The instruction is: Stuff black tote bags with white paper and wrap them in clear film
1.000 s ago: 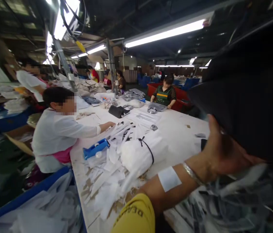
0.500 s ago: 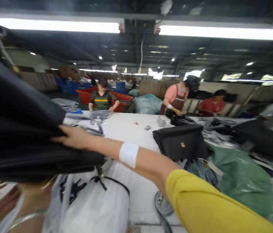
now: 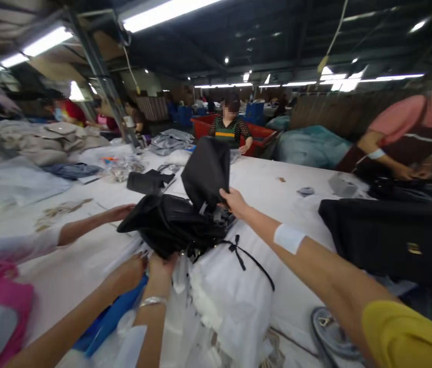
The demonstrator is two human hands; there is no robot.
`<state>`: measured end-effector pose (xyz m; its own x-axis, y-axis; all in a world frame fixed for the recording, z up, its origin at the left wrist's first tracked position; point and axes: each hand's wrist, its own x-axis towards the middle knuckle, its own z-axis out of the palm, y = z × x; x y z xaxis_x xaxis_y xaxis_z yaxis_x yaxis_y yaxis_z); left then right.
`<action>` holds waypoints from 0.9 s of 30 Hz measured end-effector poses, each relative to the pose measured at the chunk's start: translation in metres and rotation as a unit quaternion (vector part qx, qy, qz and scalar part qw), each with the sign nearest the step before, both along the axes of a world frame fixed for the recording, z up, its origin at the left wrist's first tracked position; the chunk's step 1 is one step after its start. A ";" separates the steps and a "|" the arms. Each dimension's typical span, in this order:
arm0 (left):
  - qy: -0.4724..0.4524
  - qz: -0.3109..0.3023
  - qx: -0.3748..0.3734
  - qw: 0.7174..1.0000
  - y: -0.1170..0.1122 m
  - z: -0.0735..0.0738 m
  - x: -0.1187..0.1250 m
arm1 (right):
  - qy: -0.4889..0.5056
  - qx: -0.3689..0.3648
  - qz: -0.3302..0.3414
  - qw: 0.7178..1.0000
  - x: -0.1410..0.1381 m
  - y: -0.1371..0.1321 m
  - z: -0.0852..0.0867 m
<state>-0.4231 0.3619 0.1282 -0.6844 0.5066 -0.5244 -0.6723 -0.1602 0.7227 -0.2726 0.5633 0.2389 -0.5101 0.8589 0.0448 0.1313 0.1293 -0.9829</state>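
A black bag (image 3: 169, 220) of soft, smooth material is held above the white table, its upper part (image 3: 208, 168) folded upward. My right hand (image 3: 234, 202), on the arm with the yellow sleeve, is closed on the right edge of this raised part. Below, my left hand (image 3: 162, 263), with a silver bracelet at the wrist, grips the bag's lower edge; its fingers are partly hidden. A white stuffed sack (image 3: 234, 286) with a black cord lies beneath the bag.
Co-worker's hands (image 3: 123, 210) reach in from the left near the bag. Another black bag (image 3: 384, 240) with a gold clasp lies at right. A grey strap coil (image 3: 331, 332) is near the front. Across the white table (image 3: 262, 179), co-workers handle materials.
The view has swung left. The black bag has come down from the upper left to the middle, and both my hands are on it. Co-worker's hands have come into view beside it.
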 end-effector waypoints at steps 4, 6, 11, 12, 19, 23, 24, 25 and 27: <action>-0.043 0.091 -0.055 0.993 -0.036 -0.003 -0.003 | 0.132 -0.073 -0.035 0.988 0.055 0.039 0.043; -0.045 0.107 -0.056 0.992 -0.044 0.001 0.009 | 0.167 -0.087 -0.056 0.981 0.095 0.053 0.068; -0.008 0.109 -0.038 0.993 -0.057 0.025 0.056 | 0.200 -0.092 -0.093 0.971 0.198 0.068 0.123; 0.014 0.115 -0.026 0.993 -0.057 0.032 0.069 | 0.201 -0.089 -0.095 0.971 0.216 0.067 0.132; 0.212 -0.099 0.125 0.964 -0.022 0.102 0.196 | 0.161 -0.061 -0.093 0.981 0.319 0.023 0.194; 0.132 -0.314 0.159 0.927 0.012 0.133 0.270 | 0.126 -0.065 -0.081 0.987 0.370 -0.008 0.223; 0.101 -0.347 0.162 0.918 0.020 0.139 0.287 | 0.117 -0.070 -0.076 0.988 0.382 -0.016 0.228; 0.069 -0.375 0.166 0.909 0.028 0.145 0.303 | 0.107 -0.075 -0.071 0.989 0.393 -0.024 0.231; 0.001 -0.422 0.185 0.888 0.040 0.153 0.334 | 0.085 -0.089 -0.060 0.991 0.414 -0.040 0.234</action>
<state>-0.0890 0.4016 0.2815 0.0188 0.9766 -0.2142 -0.6644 0.1723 0.7273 0.1416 0.5231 0.4733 -0.4016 0.9151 -0.0358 -0.0349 -0.0543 -0.9979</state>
